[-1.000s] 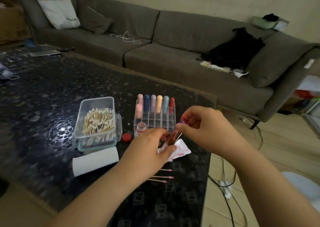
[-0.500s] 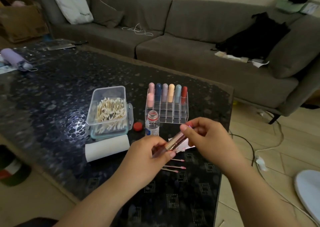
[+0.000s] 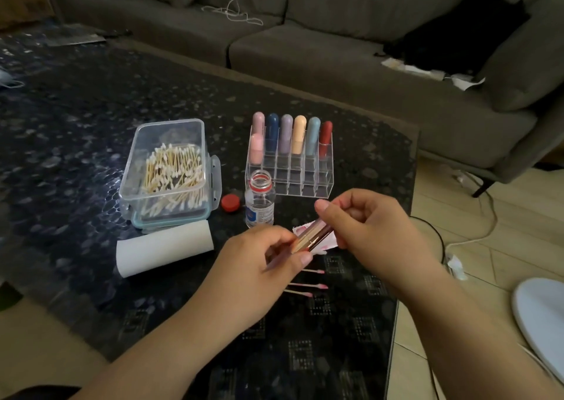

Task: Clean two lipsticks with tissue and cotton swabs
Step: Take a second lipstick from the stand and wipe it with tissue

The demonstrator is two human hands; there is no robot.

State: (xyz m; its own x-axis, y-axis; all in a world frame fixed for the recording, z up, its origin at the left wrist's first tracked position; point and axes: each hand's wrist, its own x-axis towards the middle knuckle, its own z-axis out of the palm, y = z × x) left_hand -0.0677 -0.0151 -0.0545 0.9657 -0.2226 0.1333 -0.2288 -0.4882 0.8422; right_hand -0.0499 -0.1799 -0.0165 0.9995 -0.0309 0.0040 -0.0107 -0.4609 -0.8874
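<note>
Both hands, left hand point(image 3: 268, 257) and right hand point(image 3: 366, 225), pinch one lipstick point(image 3: 311, 236); you look to be capping it, then return it.

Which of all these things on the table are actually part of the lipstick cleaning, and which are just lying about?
Part of the job:
- gold lipstick, held by left hand and right hand
- stained tissue
- used cotton swabs
- box of cotton swabs
- tissue roll
- open bottle, red cap
- lipstick rack

Lying about:
- sofa
- white cord
- black garment
</note>
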